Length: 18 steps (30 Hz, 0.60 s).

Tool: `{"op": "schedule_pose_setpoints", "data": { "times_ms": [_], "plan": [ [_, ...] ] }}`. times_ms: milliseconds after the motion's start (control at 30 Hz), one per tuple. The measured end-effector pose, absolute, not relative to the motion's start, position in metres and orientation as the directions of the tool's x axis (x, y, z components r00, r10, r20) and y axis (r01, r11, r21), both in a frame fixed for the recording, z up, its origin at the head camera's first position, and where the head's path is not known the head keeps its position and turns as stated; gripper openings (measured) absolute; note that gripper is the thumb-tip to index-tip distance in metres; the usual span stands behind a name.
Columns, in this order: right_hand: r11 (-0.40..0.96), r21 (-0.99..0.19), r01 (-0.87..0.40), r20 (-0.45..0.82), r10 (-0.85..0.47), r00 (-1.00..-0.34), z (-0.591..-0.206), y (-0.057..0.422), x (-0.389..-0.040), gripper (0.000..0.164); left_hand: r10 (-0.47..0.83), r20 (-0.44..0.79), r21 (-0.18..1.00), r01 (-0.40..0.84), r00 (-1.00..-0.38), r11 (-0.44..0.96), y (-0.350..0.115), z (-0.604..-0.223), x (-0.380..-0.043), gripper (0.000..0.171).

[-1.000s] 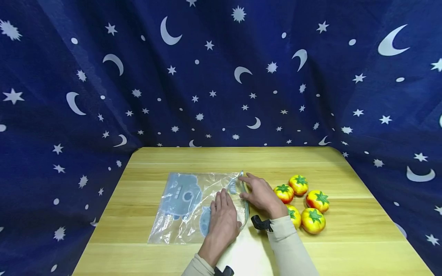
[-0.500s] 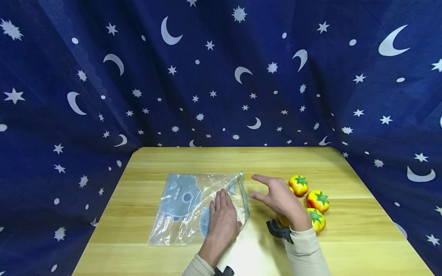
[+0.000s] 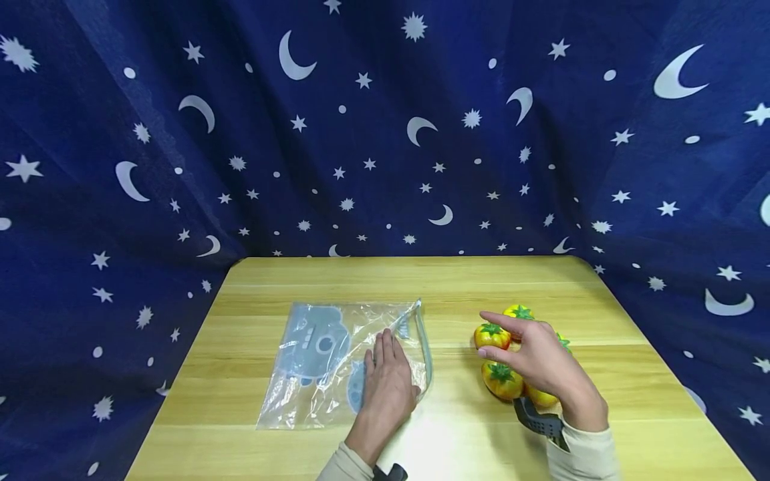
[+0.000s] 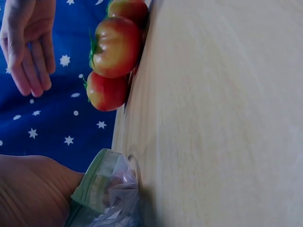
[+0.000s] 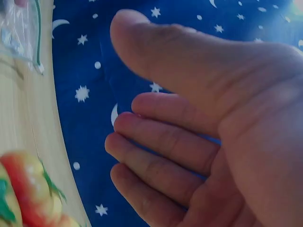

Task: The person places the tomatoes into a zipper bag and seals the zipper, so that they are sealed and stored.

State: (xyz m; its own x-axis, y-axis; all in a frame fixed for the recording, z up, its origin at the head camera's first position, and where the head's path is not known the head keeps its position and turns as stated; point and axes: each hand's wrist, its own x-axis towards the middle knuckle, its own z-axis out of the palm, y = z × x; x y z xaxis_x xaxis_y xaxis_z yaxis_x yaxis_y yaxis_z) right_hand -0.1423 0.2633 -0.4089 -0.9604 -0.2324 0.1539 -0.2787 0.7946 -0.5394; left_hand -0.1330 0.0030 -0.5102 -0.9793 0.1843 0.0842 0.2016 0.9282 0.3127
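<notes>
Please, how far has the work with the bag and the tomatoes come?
Done: the clear bag is laid out, its mouth apparently parted. In hand: the left hand rests on it; the right hand, holding nothing, is by the tomatoes. Remaining, probably: bagging them, since all five lie outside.

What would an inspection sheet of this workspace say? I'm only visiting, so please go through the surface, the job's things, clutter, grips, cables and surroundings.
Surface: pale yellow wood-grain table, with bright glare near its front.
Job's things: clear plastic bag with blue cartoon prints, lying on the table; five round, glossy red-and-yellow tomatoes with green leafy tops, grouped to its right, some partly hidden.
Clutter: nothing seen.
Grips: left grip, a bare hand, rests on the bag; right grip, also bare, hangs over the tomatoes, fingers and thumb apart, holding nothing.
Cables: nothing seen.
Surroundings: dark blue cloth curtain with white stars and moons.
</notes>
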Motion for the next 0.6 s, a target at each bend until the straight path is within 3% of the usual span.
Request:
{"op": "schedule_pose_setpoints", "data": {
  "times_ms": [600],
  "plan": [
    [0.800,-0.559,-0.217,0.119,-0.182,-0.976,-0.413,0.326,-0.125,0.061,0.162,0.052,0.337,0.170,-0.985,0.926,0.003,-0.511,-0.135,0.115]
  ]
}}
